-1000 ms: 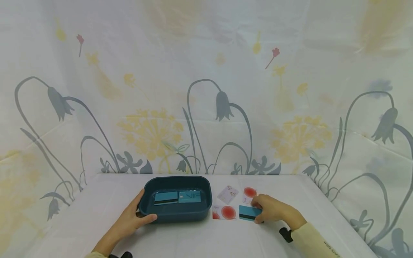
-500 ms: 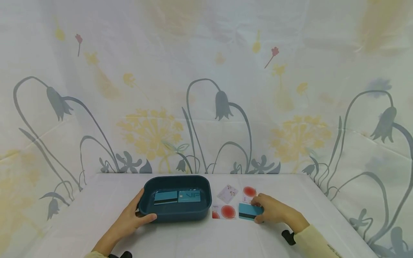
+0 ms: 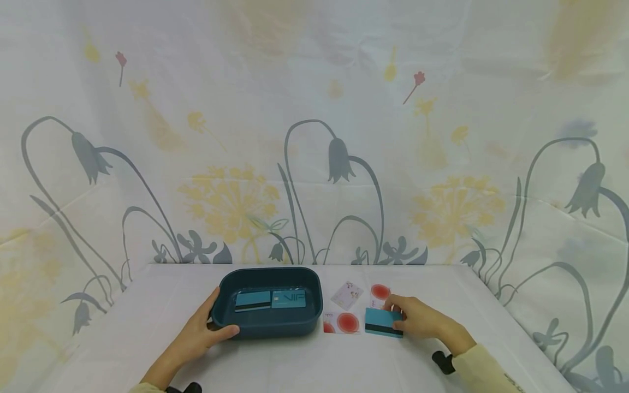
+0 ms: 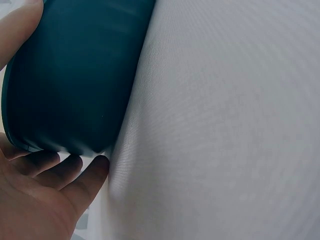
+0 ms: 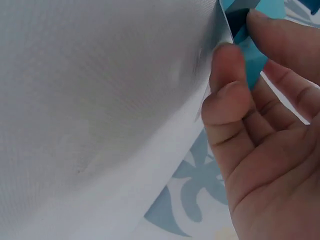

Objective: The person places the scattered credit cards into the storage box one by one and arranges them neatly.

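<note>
In the head view my left hand (image 3: 199,330) grips the left end of a dark teal plastic box (image 3: 267,329), thumb along its front wall. The left wrist view has fingertips against the box's end wall (image 4: 80,85). Two blue cards lie inside: a magnetic-stripe card (image 3: 253,299) and a VIP card (image 3: 289,299). To the right, my right hand (image 3: 417,319) pinches the right edge of another blue card (image 3: 380,317) with a black stripe. This card (image 5: 257,57) is tilted up from the table in the right wrist view, between thumb and fingers.
Beside the box lie a white card with red circles (image 3: 344,322), a pale card with small figures (image 3: 348,295) and a red-and-white card (image 3: 380,292), partly behind my right hand. A white cloth covers the table (image 3: 304,365); a flower-print curtain (image 3: 314,180) hangs behind.
The right hand has tightened its pinch on the blue striped card and raised it slightly, with the thumb now behind its edge. My left hand and the box stay put.
</note>
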`<state>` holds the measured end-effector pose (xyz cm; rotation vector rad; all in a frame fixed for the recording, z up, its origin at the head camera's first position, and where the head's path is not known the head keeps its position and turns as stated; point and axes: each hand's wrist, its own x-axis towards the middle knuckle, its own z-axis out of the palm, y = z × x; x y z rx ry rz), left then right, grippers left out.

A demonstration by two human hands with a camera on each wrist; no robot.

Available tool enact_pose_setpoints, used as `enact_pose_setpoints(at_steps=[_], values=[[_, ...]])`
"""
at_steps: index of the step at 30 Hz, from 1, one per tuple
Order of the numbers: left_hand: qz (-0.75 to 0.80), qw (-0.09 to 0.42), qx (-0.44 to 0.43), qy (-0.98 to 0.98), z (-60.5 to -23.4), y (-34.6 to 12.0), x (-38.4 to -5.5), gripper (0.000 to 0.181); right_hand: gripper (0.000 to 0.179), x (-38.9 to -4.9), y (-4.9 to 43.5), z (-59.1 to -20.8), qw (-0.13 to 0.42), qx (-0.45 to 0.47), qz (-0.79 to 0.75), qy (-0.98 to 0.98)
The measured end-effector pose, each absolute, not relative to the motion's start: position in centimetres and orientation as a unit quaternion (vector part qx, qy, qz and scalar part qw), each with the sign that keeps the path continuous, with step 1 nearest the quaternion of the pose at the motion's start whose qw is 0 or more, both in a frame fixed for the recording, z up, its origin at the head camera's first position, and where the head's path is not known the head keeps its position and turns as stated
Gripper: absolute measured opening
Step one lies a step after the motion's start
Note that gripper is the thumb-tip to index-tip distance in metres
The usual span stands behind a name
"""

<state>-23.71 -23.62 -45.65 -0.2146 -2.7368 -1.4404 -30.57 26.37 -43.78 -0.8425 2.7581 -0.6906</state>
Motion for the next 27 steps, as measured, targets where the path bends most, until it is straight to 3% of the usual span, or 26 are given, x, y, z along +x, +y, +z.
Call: enact_pose_setpoints(at_steps=[5, 17, 27], values=[[-0.462, 0.025, -0.071, -0.883, -45.74, -23.68, -23.70, 0.110, 0.029, -30.61, 26.34, -43.71, 0.084, -0.295, -0.253, 0.917], [-0.471, 0.020, -0.068, -0.879, -45.72, -23.71, -23.67, 0.109, 0.028, -30.44, 25.91, -43.76, 0.142, -0.285, -0.346, 0.882], [-0.467, 0.016, -0.070, -0.882, -45.52, -23.59, -23.69, 0.110, 0.037, -30.77, 25.85, -43.51, 0.131, -0.305, -0.388, 0.860]])
